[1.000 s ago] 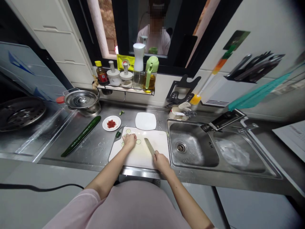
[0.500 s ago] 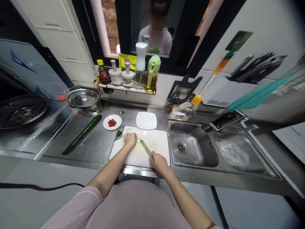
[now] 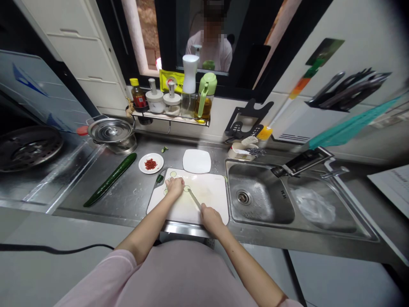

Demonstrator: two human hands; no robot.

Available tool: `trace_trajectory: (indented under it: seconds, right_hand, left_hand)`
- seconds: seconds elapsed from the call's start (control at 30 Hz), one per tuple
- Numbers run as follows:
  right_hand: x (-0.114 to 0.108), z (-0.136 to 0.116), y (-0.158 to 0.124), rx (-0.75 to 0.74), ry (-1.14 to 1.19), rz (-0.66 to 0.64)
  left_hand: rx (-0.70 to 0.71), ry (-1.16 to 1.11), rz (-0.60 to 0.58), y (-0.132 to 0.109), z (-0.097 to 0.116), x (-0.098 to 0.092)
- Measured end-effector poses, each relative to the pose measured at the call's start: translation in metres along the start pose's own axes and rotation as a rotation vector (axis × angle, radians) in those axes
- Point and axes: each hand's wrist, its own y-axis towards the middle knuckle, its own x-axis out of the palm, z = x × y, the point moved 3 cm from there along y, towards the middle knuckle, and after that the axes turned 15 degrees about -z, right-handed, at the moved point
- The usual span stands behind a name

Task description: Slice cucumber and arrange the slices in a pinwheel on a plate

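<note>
My left hand [image 3: 175, 186] rests closed on the left half of the white cutting board [image 3: 207, 198]. Its curled fingers press on cucumber slices [image 3: 165, 192], whose green rims peek out at the hand's left side; what lies under the palm is hidden. A knife [image 3: 194, 199] is gripped by its handle in my right hand [image 3: 211, 217], the blade slanting up and left. The blade's tip touches or overlaps a single pale cucumber slice [image 3: 185, 188], just right of my left fingers. Another round slice [image 3: 173, 174] lies near the board's top edge, and a dark green cucumber end [image 3: 159, 179] sits at its upper left corner.
A whole cucumber [image 3: 110, 180] lies left on the steel counter. Behind the board are a white plate with chopped red bits [image 3: 151, 163], a square white plate [image 3: 197, 161] and green scraps [image 3: 164, 149]. A sink [image 3: 260, 200] is right; a condiment rack [image 3: 172, 117] hangs behind.
The knife and my right hand have shifted very slightly left, with the blade now seen narrower. My left hand stays where it was.
</note>
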Motion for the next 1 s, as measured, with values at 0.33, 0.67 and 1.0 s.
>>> trace_trajectory:
  seconds: [0.33, 0.67, 1.0]
  right_hand:
    - [-0.002, -0.005, 0.002, -0.009, 0.003, -0.021]
    - [-0.010, -0.008, 0.010, -0.007, 0.013, -0.048]
    - [-0.015, -0.010, 0.016, -0.029, 0.008, -0.035]
  left_hand:
    - [0.001, -0.004, -0.002, 0.002, -0.001, 0.001]
    - [-0.004, -0.016, -0.004, 0.001, -0.001, 0.000]
    - [-0.013, -0.018, -0.010, 0.002, -0.001, 0.001]
